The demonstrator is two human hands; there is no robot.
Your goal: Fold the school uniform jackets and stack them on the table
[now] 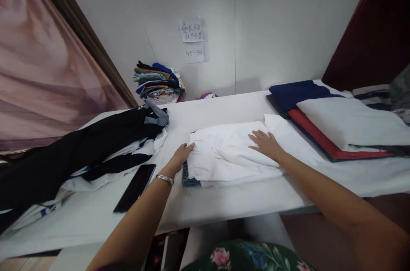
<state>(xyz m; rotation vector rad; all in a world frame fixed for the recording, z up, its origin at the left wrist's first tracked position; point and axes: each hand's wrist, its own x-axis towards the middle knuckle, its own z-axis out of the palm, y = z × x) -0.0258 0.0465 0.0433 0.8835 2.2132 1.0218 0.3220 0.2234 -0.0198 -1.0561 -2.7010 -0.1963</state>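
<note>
White cloth, softly creased: a folded garment (230,151) lies flat on the white-covered tabletop (185,115), directly before the person working there, and serves as the reference for all positions below. At its left edge is the person's left hand (182,156), a silvery bracelet (165,179) on the wrist; the fingers lie close together against the hem, though from where I stand I cannot tell whether they pinch it. On its right part rests the right hand (265,143), palm down, fingers spread over the fabric. Beneath its near left corner, a strip of blue denim (191,180) protrudes. Left of the garment, well apart from it, lies a flat black device (135,188); farther left is a loose heap of clothes topped by a long black garment (96,145). Beyond it and to the left stands a stack of folded clothes (157,83), many-coloured; above and behind it, handwritten paper sheets (194,30) are fixed to the pale wall (272,19). To its right is a pile of folded textiles, in which I distinguish a navy piece (299,93), a red piece (315,131) and, uppermost, a white piece (352,121). On its near side, the person's green floral clothing (250,256) is visible.
</note>
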